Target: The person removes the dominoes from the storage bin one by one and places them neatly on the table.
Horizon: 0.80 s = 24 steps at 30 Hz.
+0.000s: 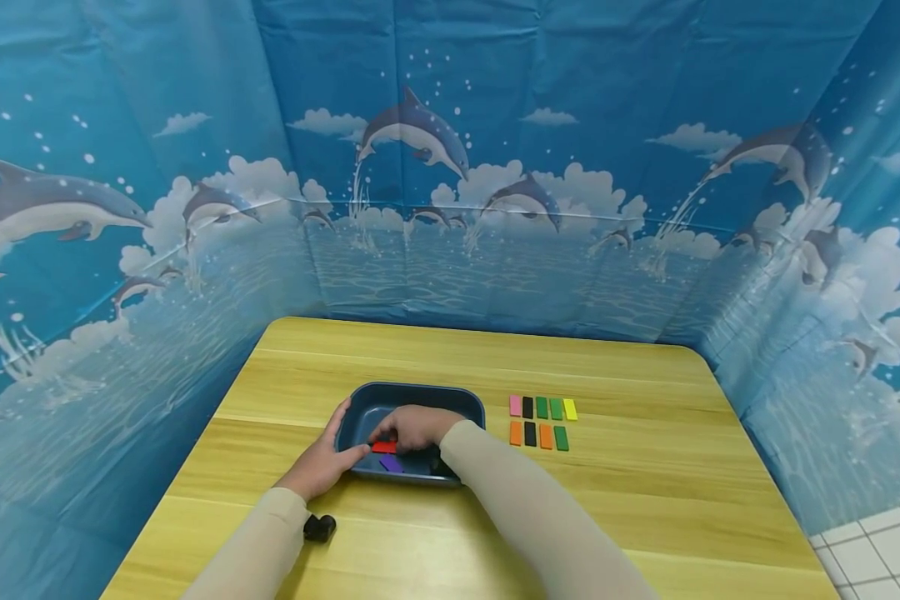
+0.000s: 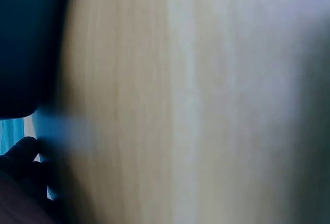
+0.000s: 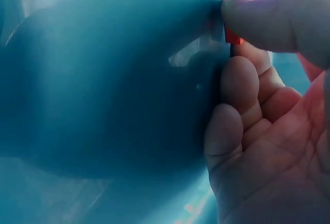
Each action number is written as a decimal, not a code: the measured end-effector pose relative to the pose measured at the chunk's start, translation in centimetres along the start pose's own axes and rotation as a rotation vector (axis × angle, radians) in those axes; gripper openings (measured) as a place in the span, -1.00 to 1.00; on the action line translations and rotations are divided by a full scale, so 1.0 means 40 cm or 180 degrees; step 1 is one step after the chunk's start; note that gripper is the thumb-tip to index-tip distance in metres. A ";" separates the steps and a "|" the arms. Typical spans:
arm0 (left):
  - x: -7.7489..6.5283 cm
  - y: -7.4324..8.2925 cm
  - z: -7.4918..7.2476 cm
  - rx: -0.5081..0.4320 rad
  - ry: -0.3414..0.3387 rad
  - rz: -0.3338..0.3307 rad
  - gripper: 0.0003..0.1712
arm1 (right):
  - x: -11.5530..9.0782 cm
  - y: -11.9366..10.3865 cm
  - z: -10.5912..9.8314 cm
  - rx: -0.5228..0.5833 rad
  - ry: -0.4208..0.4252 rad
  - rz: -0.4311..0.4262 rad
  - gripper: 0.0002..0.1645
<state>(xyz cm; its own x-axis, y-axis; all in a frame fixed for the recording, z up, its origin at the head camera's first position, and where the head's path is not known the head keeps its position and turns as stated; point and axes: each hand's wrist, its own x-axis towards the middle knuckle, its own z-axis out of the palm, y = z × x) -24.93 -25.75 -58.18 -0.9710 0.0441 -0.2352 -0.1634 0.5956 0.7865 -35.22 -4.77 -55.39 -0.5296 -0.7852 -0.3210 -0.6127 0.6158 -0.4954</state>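
A dark blue plastic bin (image 1: 412, 479) stands on the table. My left hand (image 1: 321, 463) holds its left side, fingers along the outside and thumb reaching over the rim. Inside the bin my right hand (image 1: 417, 427) pinches a small red tile (image 1: 384, 447). The right wrist view shows the thumb (image 3: 273, 20) on that tile, with the other fingers curled behind and below. A purple tile (image 1: 392, 463) lies close by on the bin floor. The left wrist view is mostly blurred table, with the dark bin (image 2: 31, 43) at its left edge.
To the right of the bin, small tiles lie in two rows. The back row has a pink (image 1: 515, 406), a yellow (image 1: 570, 409), black and green tiles. Orange (image 1: 546, 437), black and green ones form the front row. A dolphin-print curtain (image 1: 525, 275) surrounds the wooden table (image 1: 645, 467).
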 end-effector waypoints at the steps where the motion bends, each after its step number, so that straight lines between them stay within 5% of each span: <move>1: 0.000 0.000 0.000 0.0000 0.0002 0.0005 0.11 | -0.001 -0.001 0.000 -0.0020 0.0008 -0.0005 -0.41; 24: 0.006 -0.013 0.004 0.0027 0.0004 -0.0016 0.10 | -0.003 0.013 0.002 0.0064 0.0205 0.0200 -0.61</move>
<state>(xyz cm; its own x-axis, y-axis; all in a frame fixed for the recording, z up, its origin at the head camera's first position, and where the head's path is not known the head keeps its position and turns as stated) -25.06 -25.94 -58.74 -0.9704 0.0400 -0.2383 -0.1668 0.6025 0.7805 -35.43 -4.35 -55.68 -0.6037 -0.7387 -0.2997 -0.5655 0.6618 -0.4922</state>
